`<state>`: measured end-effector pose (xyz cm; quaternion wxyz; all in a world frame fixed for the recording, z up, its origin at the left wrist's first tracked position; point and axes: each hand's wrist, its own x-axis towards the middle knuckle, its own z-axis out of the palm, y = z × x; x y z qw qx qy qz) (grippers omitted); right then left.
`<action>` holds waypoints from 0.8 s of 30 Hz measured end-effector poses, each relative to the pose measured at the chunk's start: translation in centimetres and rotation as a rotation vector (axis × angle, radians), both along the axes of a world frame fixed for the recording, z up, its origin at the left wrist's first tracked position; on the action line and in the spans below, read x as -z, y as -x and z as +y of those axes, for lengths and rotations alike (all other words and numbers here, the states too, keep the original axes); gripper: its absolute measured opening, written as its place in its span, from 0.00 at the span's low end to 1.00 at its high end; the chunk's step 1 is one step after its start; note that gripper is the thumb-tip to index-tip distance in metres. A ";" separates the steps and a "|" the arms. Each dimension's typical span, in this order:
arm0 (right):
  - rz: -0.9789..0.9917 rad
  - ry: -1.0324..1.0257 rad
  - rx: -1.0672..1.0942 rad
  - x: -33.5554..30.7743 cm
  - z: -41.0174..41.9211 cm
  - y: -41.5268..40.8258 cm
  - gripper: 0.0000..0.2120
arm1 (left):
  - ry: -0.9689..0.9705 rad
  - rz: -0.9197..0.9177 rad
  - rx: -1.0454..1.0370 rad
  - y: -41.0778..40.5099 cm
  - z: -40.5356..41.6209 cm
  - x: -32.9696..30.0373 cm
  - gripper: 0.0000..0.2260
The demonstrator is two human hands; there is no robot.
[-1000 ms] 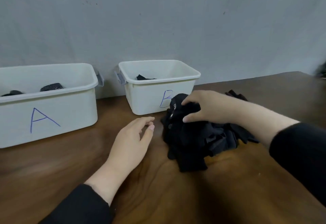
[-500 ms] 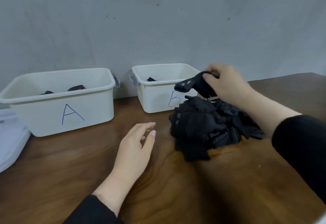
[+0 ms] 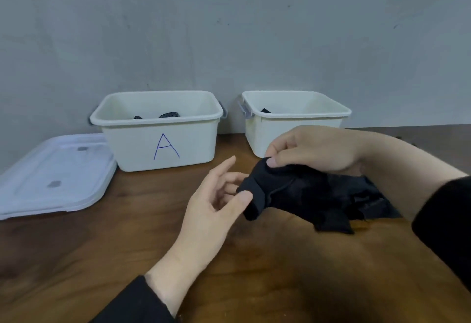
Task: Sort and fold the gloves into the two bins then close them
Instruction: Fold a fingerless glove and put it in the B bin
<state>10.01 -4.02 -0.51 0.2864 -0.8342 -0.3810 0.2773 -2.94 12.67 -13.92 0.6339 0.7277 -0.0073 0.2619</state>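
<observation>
A black glove (image 3: 267, 190) is held in front of bin A (image 3: 163, 144), off to that bin's right, its long axis running left to right with the cuff end pointing left. The right hand (image 3: 313, 152) pinches its upper edge between thumb and fingers; the left hand (image 3: 216, 203) is spread, thumb and fingertips touching the cuff. Behind the glove a pile of black gloves (image 3: 356, 200) lies on the tabletop (image 3: 127, 246); their number cannot be told. Two white bins stand there: bin A and a second bin (image 3: 293, 119) to its right, each with dark items inside. A stack of white lids (image 3: 53, 177) lies left of bin A.

Lids (image 3: 54, 177) lie left of bin A (image 3: 158, 131); second bin (image 3: 295, 119) right.
</observation>
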 end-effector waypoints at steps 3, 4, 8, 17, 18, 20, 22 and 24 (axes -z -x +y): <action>-0.072 0.029 -0.017 0.7 3.9 0.2 0.08 | 0.080 0.062 -0.047 0.8 0.6 -0.3 0.21; -0.213 0.037 0.000 1.2 5.4 0.0 0.08 | 0.152 0.088 -0.085 1.0 1.1 -0.3 0.19; -0.774 -0.083 0.165 4.1 9.6 -0.2 0.16 | 0.115 0.289 -0.300 1.9 4.5 1.2 0.10; -0.598 -0.239 0.196 14.5 8.0 5.1 0.13 | -0.827 0.262 -0.267 3.7 10.9 2.6 0.18; -0.582 -0.233 0.182 15.2 8.0 5.5 0.15 | -0.890 0.242 -0.223 3.4 11.0 2.6 0.19; -0.572 -0.190 0.139 16.3 8.1 5.9 0.20 | -1.042 0.218 -0.139 2.9 11.2 2.6 0.21; -0.589 -0.128 0.102 17.0 8.2 6.0 0.23 | -1.196 0.238 -0.045 2.3 11.5 2.7 0.23; -0.591 -0.093 0.092 17.1 8.3 5.9 0.24 | -1.284 0.281 0.014 2.0 12.0 3.0 0.25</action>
